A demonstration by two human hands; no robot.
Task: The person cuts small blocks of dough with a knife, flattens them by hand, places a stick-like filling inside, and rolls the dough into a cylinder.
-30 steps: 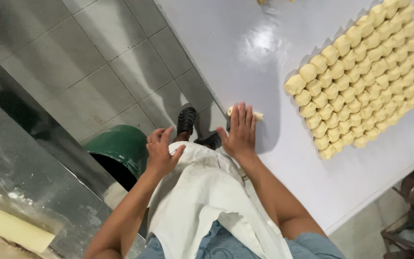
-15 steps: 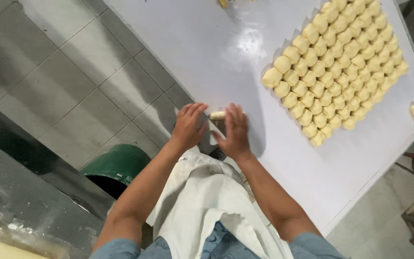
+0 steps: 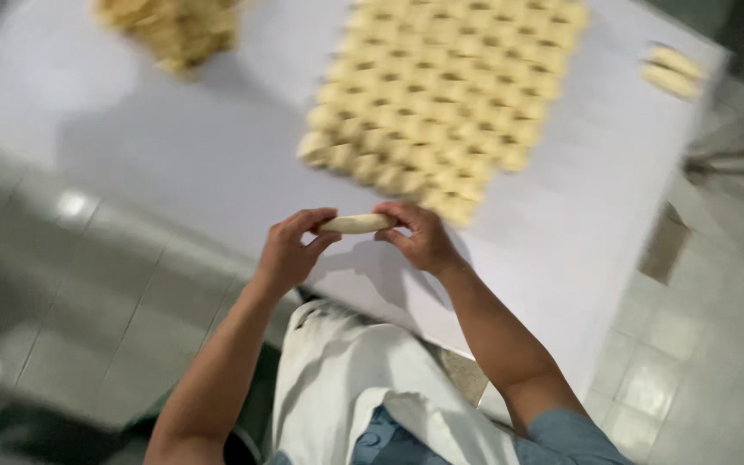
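A short pale roll of dough (image 3: 356, 224) hangs just above the near edge of the white table (image 3: 174, 164). My left hand (image 3: 290, 251) pinches its left end and my right hand (image 3: 419, 237) pinches its right end. Just beyond my hands lies a dense block of several small shaped dough pieces (image 3: 445, 95) in rows.
A loose heap of dough (image 3: 170, 30) sits at the table's far left. Two longer dough rolls (image 3: 672, 69) lie at the far right corner. Grey floor tiles (image 3: 53, 284) surround the table. My white apron (image 3: 346, 387) hangs below my arms.
My hands have lifted the dough roll off the table edge and hold it by both ends. The view has swung, so the table now fills the upper part.
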